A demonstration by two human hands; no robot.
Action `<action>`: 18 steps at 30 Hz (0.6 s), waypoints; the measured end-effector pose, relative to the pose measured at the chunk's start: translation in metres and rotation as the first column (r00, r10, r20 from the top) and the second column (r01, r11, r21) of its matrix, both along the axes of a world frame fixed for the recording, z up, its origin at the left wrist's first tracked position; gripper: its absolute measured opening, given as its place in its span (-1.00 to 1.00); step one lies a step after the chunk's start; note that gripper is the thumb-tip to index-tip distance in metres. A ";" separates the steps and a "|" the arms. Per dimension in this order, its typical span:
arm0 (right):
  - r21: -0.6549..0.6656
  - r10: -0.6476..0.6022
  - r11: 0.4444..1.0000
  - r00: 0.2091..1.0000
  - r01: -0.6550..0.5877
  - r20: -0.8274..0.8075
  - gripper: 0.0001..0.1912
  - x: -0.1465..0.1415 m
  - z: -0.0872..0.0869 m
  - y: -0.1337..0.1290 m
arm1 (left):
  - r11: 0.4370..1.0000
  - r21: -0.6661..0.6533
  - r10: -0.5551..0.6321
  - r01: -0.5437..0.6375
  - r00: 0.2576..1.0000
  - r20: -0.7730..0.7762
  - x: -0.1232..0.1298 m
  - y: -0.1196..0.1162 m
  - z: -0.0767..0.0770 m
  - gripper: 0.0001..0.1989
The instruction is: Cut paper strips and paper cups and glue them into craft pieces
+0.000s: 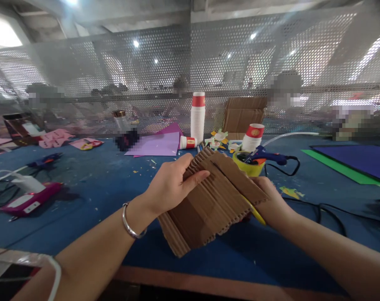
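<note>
A piece of brown corrugated cardboard is held tilted above the blue table, its ridges showing and its lower edge rough. My left hand grips its upper left part, thumb across the front face and the fingers behind. At the right edge my right hand is closed around yellow-handled scissors, partly covered by the cardboard. A dark slit runs through the cardboard near its upper right side, setting off a strip. The scissor blades and most of the right fingers are hidden.
Behind the cardboard stand a tall paper cup stack, a shorter stack and a yellow tape roll with a blue glue gun on it. Cables and a pink power strip lie left; coloured sheets lie right.
</note>
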State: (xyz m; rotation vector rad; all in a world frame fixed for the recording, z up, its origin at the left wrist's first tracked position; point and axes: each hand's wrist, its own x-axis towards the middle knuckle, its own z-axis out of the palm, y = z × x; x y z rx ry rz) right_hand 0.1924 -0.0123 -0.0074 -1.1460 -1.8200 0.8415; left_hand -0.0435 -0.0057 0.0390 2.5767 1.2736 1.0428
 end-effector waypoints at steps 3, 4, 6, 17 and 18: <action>0.057 -0.029 0.998 1.000 0.029 -0.009 -0.71 0.000 -0.002 0.002 | 0.999 0.045 -0.009 0.009 1.000 0.006 0.002 -0.001 -0.001 -0.62; 0.066 -0.027 0.997 1.000 0.028 -0.013 -0.69 0.000 -0.003 0.003 | 0.999 0.041 -0.014 0.014 1.000 0.005 0.002 -0.001 -0.002 -0.62; 0.076 -0.014 0.997 1.000 0.015 -0.023 -0.65 0.002 -0.005 0.004 | 1.000 0.018 -0.020 0.020 1.000 -0.002 0.004 -0.003 -0.003 -0.63; 0.049 0.012 0.999 1.000 -0.010 -0.027 -0.71 0.006 -0.002 0.005 | 1.000 -0.002 -0.008 0.008 1.000 0.004 0.007 -0.004 -0.003 -0.63; 0.058 0.003 0.998 1.000 -0.001 -0.024 -0.70 0.005 -0.002 0.005 | 1.000 -0.003 -0.014 0.014 1.000 -0.002 0.007 -0.004 -0.003 -0.63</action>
